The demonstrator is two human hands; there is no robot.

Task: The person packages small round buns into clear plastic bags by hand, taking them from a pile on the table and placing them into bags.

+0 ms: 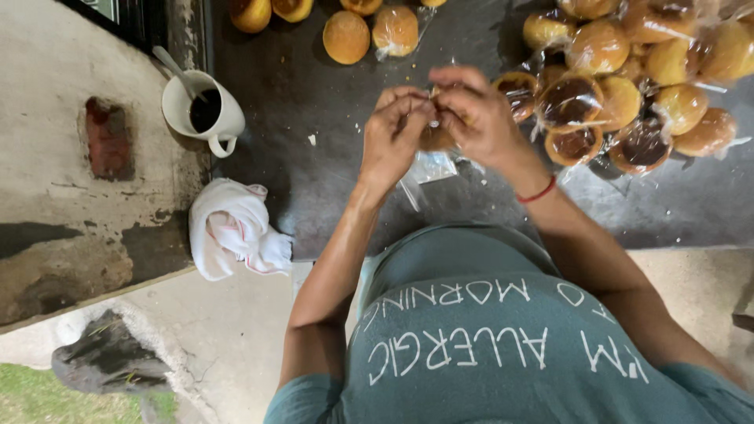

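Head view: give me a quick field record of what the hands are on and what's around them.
left hand: pinching the bun's bag
right hand: on the same bag, fingers meeting the left's
bun: between both hands, partly hidden
bag: clear plastic, hanging below the hands
bagged buns: pile to the right
loose buns: top edge, some unbagged
mug: white, dark drink, spoon inside
cloth: white, crumpled at the table edge
table: dark top

Mug (206, 110) left of hands; cloth (236, 228) below; bagged buns (628, 78) right.
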